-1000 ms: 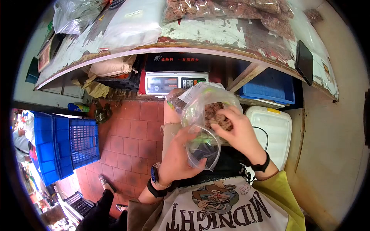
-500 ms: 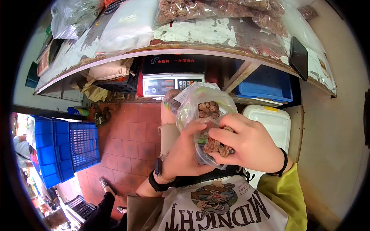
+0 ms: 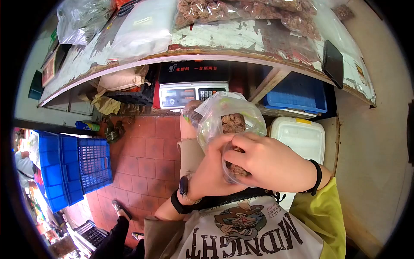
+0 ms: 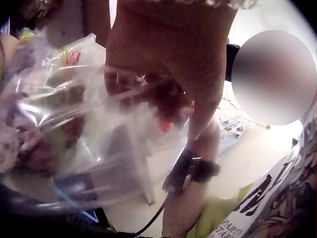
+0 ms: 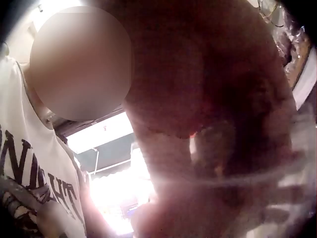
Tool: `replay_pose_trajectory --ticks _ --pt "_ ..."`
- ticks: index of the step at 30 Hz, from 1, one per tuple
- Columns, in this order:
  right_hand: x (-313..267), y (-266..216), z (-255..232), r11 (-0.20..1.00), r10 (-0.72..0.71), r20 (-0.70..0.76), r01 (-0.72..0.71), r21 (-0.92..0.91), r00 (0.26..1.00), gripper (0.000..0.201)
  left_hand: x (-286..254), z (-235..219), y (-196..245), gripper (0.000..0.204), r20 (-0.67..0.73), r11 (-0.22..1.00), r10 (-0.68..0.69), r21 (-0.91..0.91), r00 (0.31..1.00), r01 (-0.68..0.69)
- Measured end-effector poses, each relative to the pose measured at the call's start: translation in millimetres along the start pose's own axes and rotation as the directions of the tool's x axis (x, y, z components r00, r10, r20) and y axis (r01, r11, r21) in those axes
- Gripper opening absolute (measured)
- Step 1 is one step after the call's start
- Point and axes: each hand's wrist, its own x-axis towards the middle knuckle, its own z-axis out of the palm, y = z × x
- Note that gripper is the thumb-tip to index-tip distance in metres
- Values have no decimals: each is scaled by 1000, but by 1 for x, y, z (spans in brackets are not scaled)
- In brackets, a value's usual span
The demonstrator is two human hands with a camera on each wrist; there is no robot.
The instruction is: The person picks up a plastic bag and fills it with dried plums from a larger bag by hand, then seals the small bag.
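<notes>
In the head view, my left hand holds a small clear plastic bag by its mouth, low in front of the shirt. My right hand is over that mouth, its fingers curled around a few wrinkled brown dried plums. Just beyond the hands stands a larger clear bag, its top spread wide and more dried plums inside. Clear film fills the left side of the left wrist view. The right wrist view is dark, with the fingertips hidden.
A white scale sits under the worn shelf, which carries bagged dried fruit and a phone. To the right are a blue tray and a white lidded box. Blue crates stand at left.
My right hand has gone from the larger bag down to the small bag's mouth, carrying dried plums, and now sits deeper over it. My left hand keeps hold of the small bag.
</notes>
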Motion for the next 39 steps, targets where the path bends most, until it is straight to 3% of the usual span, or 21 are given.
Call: replay_pose_trajectory --ticks 2,5,8,15,17,18,20,21,22,24,25,27,28,29,31,33,35,37,38,39 --pt "-1 1 -3 1000 2 126 -3 9 992 42 -1 3 -1 105 2 999 -22 -39 1000 22" --pt "-1 2 -2 998 23 199 -36 59 980 48 -1 3 0 106 -8 998 -26 -55 1000 26" --pt "3 0 -4 986 72 197 -100 137 978 54 -1 1 2 107 -17 997 -25 -79 1000 23" --pt "6 -3 -12 977 67 212 -107 184 975 58 -8 2 -3 107 -39 987 -58 -150 998 51" --pt "4 -2 -15 954 18 76 -40 297 997 53 -12 1 -2 107 -54 990 -64 -127 996 57" --pt "3 0 -18 954 18 77 -40 297 997 53 -15 1 -2 108 -72 991 -68 -120 995 59" --pt "-1 3 -26 955 -23 -110 55 292 994 41 -18 -3 -4 108 -90 992 -72 -114 993 62" --pt "-4 3 -30 955 -24 -110 55 292 994 41 -19 -6 -5 109 -96 981 21 -189 995 -39" --pt "-8 4 -34 930 71 -139 -15 366 988 37 -21 -11 -7 111 -109 955 113 -262 988 -139" --pt "-17 10 -37 878 242 -137 -157 452 961 31 -27 -23 10 111 -166 952 203 -198 965 -234" --pt "-18 15 -34 877 245 -136 -159 454 960 31 -31 -23 11 112 -231 932 268 -185 935 -312" --pt "-18 30 -22 898 265 -19 -240 368 964 31 -35 -26 5 111 -251 928 239 -227 938 -297" --pt "-15 40 -8 930 202 11 -195 310 979 30 -36 -27 3 110 -270 921 214 -266 939 -286" --pt "-13 51 12 931 198 7 -191 312 980 30 -38 -29 3 110 -267 922 215 -261 939 -286" --pt "-3 74 56 991 65 -58 -57 122 996 28 -40 -29 3 109 -257 994 10 -106 966 -39" --pt "14 86 86 991 95 -108 -84 106 990 29 -44 -24 -5 105 -264 990 -23 -138 964 -14" --pt "30 92 100 989 125 -157 -111 93 980 31 -43 -23 -8 103 -265 999 -25 -52 964 12" --pt "45 97 103 963 266 -40 -268 -42 963 35 -43 -22 -16 100 -270 995 -17 -95 963 -9" --pt "53 100 103 962 268 -46 -270 -39 962 35 -42 -22 -18 96 -281 990 -12 -137 960 -28" --pt "60 104 102 971 237 109 -233 -52 965 43 -42 -25 -16 96 -276 990 -10 -136 961 -29"
